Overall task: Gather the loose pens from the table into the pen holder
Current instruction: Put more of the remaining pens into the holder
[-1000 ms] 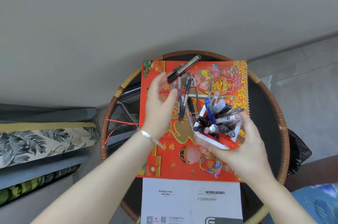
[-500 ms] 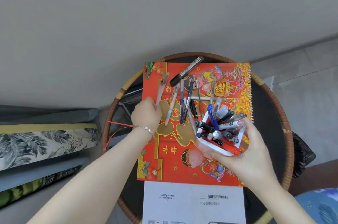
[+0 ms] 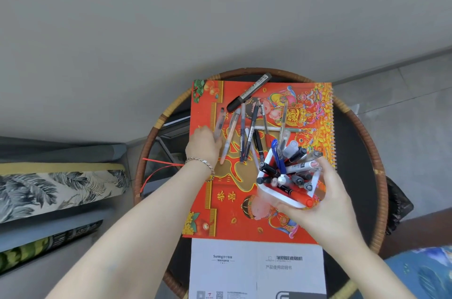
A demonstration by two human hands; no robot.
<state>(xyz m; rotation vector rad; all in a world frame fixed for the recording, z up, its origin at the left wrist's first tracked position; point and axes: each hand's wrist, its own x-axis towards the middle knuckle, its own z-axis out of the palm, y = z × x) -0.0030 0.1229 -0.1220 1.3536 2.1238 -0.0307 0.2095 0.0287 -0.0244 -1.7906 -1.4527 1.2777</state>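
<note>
Pen holder [image 3: 288,191] white, crammed with markers, tips up, gripped in my right hand [image 3: 325,203] over red calendar [image 3: 244,213]. Loose pens [image 3: 247,132] lie fanned, long axes pointing away. My left hand [image 3: 203,144] pinches clear pen [image 3: 219,122] on desk [image 3: 354,152].

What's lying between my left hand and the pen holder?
In the head view, loose pens lie side by side on the red calendar between the left hand and the pen holder.
</note>
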